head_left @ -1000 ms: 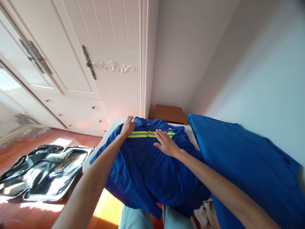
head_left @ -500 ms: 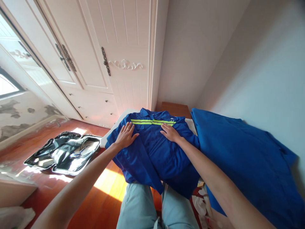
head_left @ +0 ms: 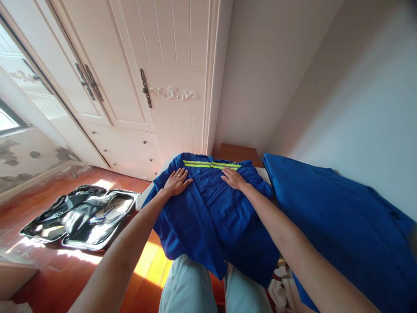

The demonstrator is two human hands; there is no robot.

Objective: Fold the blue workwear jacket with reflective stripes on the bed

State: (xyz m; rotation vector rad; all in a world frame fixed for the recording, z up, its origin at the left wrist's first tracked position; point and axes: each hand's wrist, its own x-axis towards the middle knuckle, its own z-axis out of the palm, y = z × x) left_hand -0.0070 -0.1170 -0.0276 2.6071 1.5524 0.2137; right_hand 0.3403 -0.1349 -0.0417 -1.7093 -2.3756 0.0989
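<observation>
A blue work jacket with yellow-green reflective stripes across its chest lies front up over a white surface, its lower part hanging over my knees. My left hand rests flat on the jacket's left chest side, below the stripe, fingers apart. On the other chest side, my right hand lies on the cloth with its fingertips at the stripe's lower edge. A sleeve is folded down over the jacket's front. The collar is mostly out of sight at the far edge.
More blue cloth is heaped at the right by the wall. An open suitcase with things in it lies on the wooden floor at the left. A white wardrobe stands ahead, and a brown wooden piece is behind the jacket.
My left hand has shifted slightly right on the jacket. The jacket's collar end now tips away, and its lower edge reaches further toward me. The view has moved a little.
</observation>
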